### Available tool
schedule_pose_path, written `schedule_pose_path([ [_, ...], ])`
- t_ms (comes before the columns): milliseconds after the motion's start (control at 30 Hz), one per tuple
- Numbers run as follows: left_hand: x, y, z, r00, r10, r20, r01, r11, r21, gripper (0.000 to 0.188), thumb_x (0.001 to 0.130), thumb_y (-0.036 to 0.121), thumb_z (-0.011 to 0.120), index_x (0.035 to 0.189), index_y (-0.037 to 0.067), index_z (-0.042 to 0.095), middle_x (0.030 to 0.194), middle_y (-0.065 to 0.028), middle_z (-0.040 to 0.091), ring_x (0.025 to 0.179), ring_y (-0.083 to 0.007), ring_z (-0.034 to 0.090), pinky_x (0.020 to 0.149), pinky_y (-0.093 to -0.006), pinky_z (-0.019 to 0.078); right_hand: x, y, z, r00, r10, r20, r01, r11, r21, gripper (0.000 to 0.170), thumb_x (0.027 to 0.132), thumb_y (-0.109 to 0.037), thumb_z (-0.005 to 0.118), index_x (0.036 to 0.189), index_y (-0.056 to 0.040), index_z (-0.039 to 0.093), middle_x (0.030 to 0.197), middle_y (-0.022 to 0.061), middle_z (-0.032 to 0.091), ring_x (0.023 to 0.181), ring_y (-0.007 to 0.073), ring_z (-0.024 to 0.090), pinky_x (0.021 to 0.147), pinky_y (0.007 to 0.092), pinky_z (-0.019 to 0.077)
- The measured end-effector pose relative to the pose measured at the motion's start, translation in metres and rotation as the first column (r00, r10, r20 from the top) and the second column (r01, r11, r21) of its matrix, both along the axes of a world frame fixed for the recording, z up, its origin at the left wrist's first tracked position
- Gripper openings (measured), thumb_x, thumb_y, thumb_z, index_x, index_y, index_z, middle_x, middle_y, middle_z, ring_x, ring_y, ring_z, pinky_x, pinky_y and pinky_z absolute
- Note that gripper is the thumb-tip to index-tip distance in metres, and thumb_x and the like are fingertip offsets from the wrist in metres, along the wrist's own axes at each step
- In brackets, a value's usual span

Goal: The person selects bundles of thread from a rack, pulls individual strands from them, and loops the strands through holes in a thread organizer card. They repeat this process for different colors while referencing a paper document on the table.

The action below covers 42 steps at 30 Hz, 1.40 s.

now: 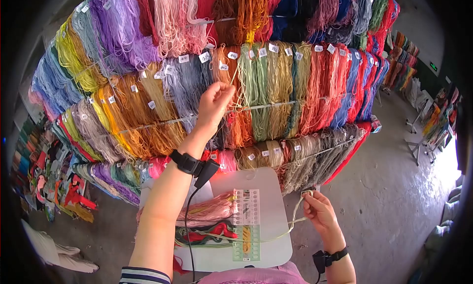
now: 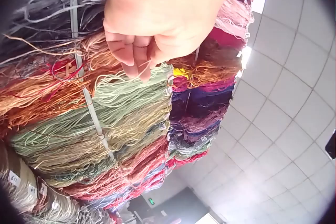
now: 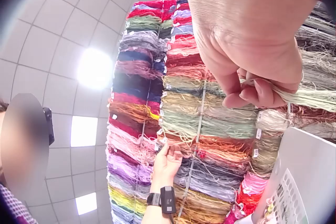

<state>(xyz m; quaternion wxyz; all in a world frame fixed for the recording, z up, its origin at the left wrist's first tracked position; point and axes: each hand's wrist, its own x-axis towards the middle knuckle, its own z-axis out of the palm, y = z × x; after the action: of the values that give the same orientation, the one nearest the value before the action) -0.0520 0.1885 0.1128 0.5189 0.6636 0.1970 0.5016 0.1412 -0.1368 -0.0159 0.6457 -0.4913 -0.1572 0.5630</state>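
My left hand [image 1: 215, 106] is raised to the middle row of a thread rack, its fingertips pinching a thin pale strand [image 1: 233, 77] beside the pale green thread hanks [image 1: 251, 87]. In the left wrist view the thumb and fingers meet just over these hanks. Lower and to the right, my right hand [image 1: 321, 212] grips a small bundle of pale green thread [image 3: 310, 98] with curled fingers. From it, a length trails left across a white board [image 1: 276, 200]. On the board lie two hole-punched cards [image 1: 253, 195], with pink thread [image 1: 212, 208] and dark, red and green threads at their left.
The rack carries several rows of coloured hanks with white number tags [image 1: 184, 58], held by metal bars [image 1: 268, 106]. More racks [image 1: 401, 52] stand at the far right. Piled coloured material [image 1: 74, 198] and a person's legs [image 1: 59, 254] show at left.
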Motion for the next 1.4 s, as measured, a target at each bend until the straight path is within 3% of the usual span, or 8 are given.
schedule_pose_path([
  [67, 0.003, -0.003, 0.004, 0.934, 0.27, -0.235, -0.205, 0.942, 0.267, 0.018, 0.094, 0.024, 0.069, 0.093, 0.006, 0.067, 0.068, 0.0077, 0.051, 0.06, -0.0005, 0.041, 0.053, -0.0199, 0.0316, -0.001, 0.001, -0.002, 1.0, 0.008, 0.002, -0.008, 1.0, -0.006, 0.011, 0.097, -0.015, 0.062, 0.098, -0.0045, 0.063, 0.071, -0.002, 0.057, 0.058, 0.0062, 0.047, 0.051, 0.0182, 0.0334],
  [200, 0.019, 0.006, 0.001, 0.882, 0.404, -0.244, -0.323, 0.894, 0.312, 0.018, 0.089, 0.021, 0.075, 0.091, 0.004, 0.07, 0.065, 0.0077, 0.051, 0.06, 0.0004, 0.04, 0.052, -0.0202, 0.03, 0.0, 0.001, -0.006, 1.0, 0.028, 0.007, -0.028, 1.0, -0.001, 0.011, 0.097, -0.015, 0.062, 0.099, -0.0045, 0.063, 0.072, -0.0019, 0.057, 0.059, 0.0061, 0.048, 0.052, 0.0181, 0.0332],
  [433, 0.025, 0.019, -0.007, 0.919, 0.368, -0.143, -0.323, 0.909, 0.264, 0.02, 0.091, 0.018, 0.072, 0.093, -0.002, 0.071, 0.074, 0.0042, 0.062, 0.065, -0.0007, 0.047, 0.057, -0.0193, 0.0355, 0.002, -0.003, -0.005, 1.0, 0.001, -0.01, -0.002, 0.999, -0.033, 0.011, 0.097, -0.015, 0.061, 0.1, -0.0044, 0.063, 0.073, -0.002, 0.057, 0.06, 0.0059, 0.048, 0.052, 0.0182, 0.033],
  [733, 0.011, 0.005, -0.006, 0.878, 0.409, -0.249, -0.352, 0.904, 0.244, 0.02, 0.094, 0.023, 0.069, 0.091, 0.003, 0.067, 0.064, 0.0084, 0.045, 0.059, -0.0017, 0.038, 0.05, -0.0225, 0.0302, 0.001, -0.003, -0.004, 1.0, 0.021, 0.01, -0.021, 0.999, -0.032, 0.011, 0.097, -0.016, 0.061, 0.099, -0.0049, 0.063, 0.073, -0.0025, 0.056, 0.061, 0.0059, 0.048, 0.052, 0.0187, 0.0334],
  [933, -0.002, 0.006, -0.017, 0.892, 0.452, 0.011, -0.384, 0.744, 0.548, 0.021, 0.094, 0.021, 0.066, 0.089, 0.001, 0.064, 0.077, -0.0038, 0.061, 0.067, -0.0109, 0.053, 0.061, -0.0295, 0.0415, -0.004, 0.001, -0.002, 0.999, 0.04, 0.023, -0.039, 0.999, -0.037, 0.012, 0.098, -0.017, 0.06, 0.099, -0.0053, 0.063, 0.073, -0.0026, 0.057, 0.06, 0.0058, 0.048, 0.052, 0.0188, 0.0335],
  [1000, -0.011, -0.003, -0.017, 0.932, 0.338, -0.135, -0.272, 0.894, 0.355, 0.019, 0.094, 0.019, 0.066, 0.09, 0.001, 0.065, 0.083, -0.0032, 0.062, 0.071, -0.0098, 0.053, 0.065, -0.0269, 0.0412, -0.006, 0.003, 0.0, 0.998, 0.048, 0.03, -0.047, 0.998, -0.033, 0.012, 0.098, -0.017, 0.06, 0.099, -0.0053, 0.063, 0.073, -0.0026, 0.056, 0.06, 0.0058, 0.048, 0.053, 0.0188, 0.0334],
  [1267, -0.021, -0.077, -0.009, 0.941, -0.007, -0.339, 0.068, 0.983, 0.17, 0.015, 0.103, 0.018, 0.051, 0.095, 0.006, 0.055, 0.078, 0.0033, 0.056, 0.073, -0.0046, 0.051, 0.067, -0.0213, 0.041, -0.017, 0.021, 0.02, 0.996, 0.074, 0.053, -0.077, 0.996, 0.051, 0.013, 0.098, -0.017, 0.059, 0.099, -0.0041, 0.062, 0.075, -0.0011, 0.057, 0.064, 0.0064, 0.048, 0.055, 0.0202, 0.0349],
  [1400, -0.012, -0.15, -0.061, 0.941, 0.143, -0.308, 0.103, 0.745, 0.659, 0.003, 0.09, 0.009, 0.061, 0.092, 0.009, 0.06, 0.076, -0.0105, 0.056, 0.074, -0.0289, 0.054, 0.065, -0.039, 0.0431, -0.025, 0.053, 0.053, 0.991, 0.062, 0.118, -0.094, 0.954, 0.285, 0.025, 0.1, -0.022, 0.057, 0.111, -0.0001, 0.061, 0.088, 0.0038, 0.061, 0.074, 0.011, 0.054, 0.065, 0.0248, 0.0434],
])
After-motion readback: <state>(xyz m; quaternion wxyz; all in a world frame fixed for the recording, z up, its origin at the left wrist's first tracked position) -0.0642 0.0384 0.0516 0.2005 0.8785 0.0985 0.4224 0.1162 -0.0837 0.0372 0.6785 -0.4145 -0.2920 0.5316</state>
